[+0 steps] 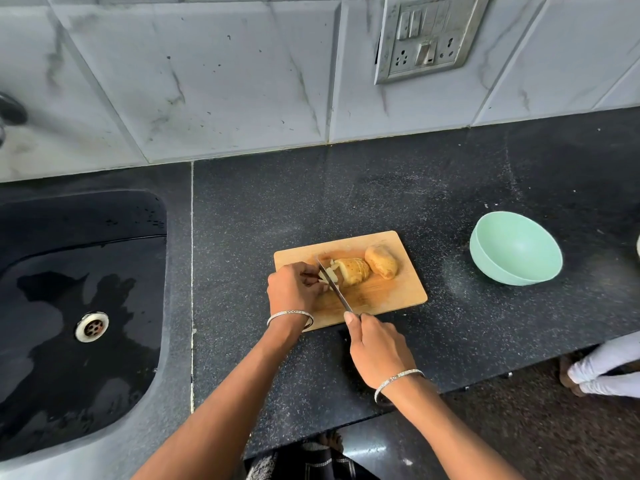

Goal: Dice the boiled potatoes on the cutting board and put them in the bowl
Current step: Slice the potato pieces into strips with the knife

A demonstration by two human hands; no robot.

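On the rectangular wooden cutting board (398, 292) our left hand (294, 289) pinches the half-sliced tan-skinned boiled potato (353, 270); our right hand (379, 351) clasps the steel knife (337, 292). Probably soft, crumbly: we steady its skin lightly.

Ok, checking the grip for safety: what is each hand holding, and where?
Right hand grips the knife by its handle; left hand pinches the sliced potato at its cut end.
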